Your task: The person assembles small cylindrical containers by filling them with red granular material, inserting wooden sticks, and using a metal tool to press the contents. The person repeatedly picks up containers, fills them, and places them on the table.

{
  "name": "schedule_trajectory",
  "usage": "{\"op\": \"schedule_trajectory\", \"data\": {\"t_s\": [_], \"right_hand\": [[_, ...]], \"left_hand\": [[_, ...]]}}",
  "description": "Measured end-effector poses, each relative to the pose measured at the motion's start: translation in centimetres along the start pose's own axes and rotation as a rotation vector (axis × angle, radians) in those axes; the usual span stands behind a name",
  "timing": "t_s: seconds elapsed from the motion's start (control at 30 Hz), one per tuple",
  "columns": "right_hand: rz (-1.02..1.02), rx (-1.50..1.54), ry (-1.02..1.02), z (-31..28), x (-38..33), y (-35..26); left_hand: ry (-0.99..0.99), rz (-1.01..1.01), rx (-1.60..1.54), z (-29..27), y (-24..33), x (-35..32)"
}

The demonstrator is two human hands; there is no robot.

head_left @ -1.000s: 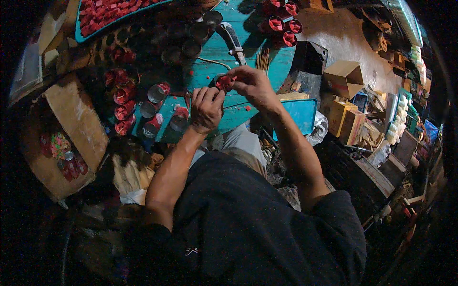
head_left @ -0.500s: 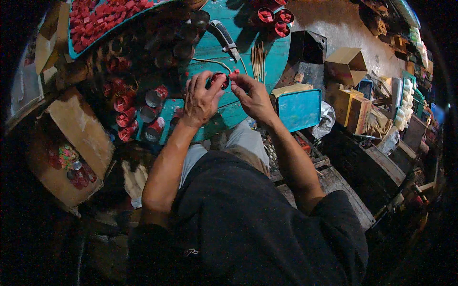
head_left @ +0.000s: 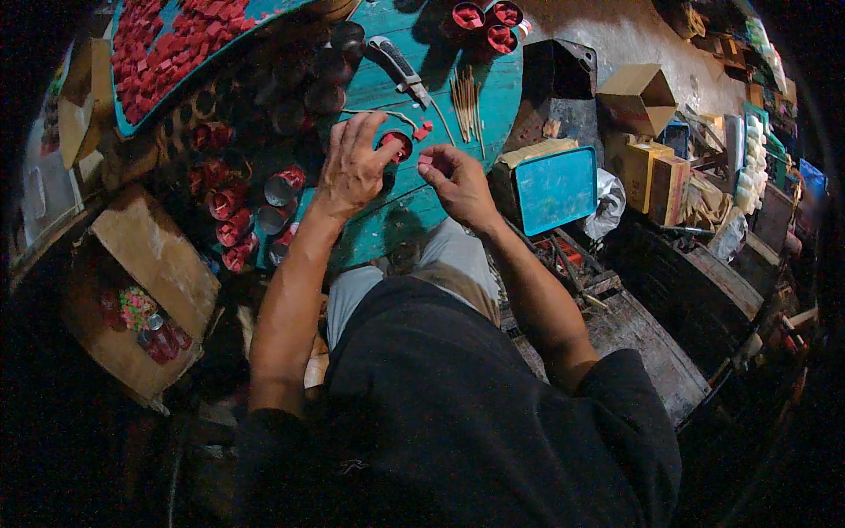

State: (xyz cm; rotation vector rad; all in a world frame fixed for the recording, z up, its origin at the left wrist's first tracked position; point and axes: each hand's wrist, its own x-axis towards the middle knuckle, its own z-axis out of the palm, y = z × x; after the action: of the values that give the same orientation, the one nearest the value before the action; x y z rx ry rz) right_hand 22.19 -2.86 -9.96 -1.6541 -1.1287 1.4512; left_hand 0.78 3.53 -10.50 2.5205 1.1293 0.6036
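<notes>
A small round tin (head_left: 402, 138) with red pieces in it is held by my left hand (head_left: 350, 172), its fingers curled round the near side. My right hand (head_left: 461, 187) is just to the right of the tin and apart from it. Its thumb and forefinger are drawn together; whether anything small is between them is hidden. A loose red block (head_left: 423, 131) sits just beyond the tin's right side, near a pale cord (head_left: 400, 116) on the turquoise table (head_left: 374, 238).
A utility knife (head_left: 400, 69) and thin sticks (head_left: 467, 104) lie farther back. Several red-filled tins (head_left: 502, 39) stand at the far edge. Upper left is a tray of red blocks (head_left: 176, 53); more tins (head_left: 284, 187) crowd the left. A blue tray (head_left: 554, 189) stands at right.
My right hand has drawn back from the red block, which it was touching, and now sits nearer to me. My left hand still holds the tin. The whole view has shifted slightly.
</notes>
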Motion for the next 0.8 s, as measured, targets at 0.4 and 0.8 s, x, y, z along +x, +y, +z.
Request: {"op": "schedule_trajectory", "data": {"t_s": [0.4,0.8], "right_hand": [[-0.009,-0.022,0.042,1.3,-0.6,0.3],[-0.182,-0.096,0.21,3.5,0.7,0.8]], "left_hand": [[0.042,-0.114,-0.082,0.2,0.0,-0.6],[0.053,-0.18,-0.134,0.9,0.6,-2.1]]}}
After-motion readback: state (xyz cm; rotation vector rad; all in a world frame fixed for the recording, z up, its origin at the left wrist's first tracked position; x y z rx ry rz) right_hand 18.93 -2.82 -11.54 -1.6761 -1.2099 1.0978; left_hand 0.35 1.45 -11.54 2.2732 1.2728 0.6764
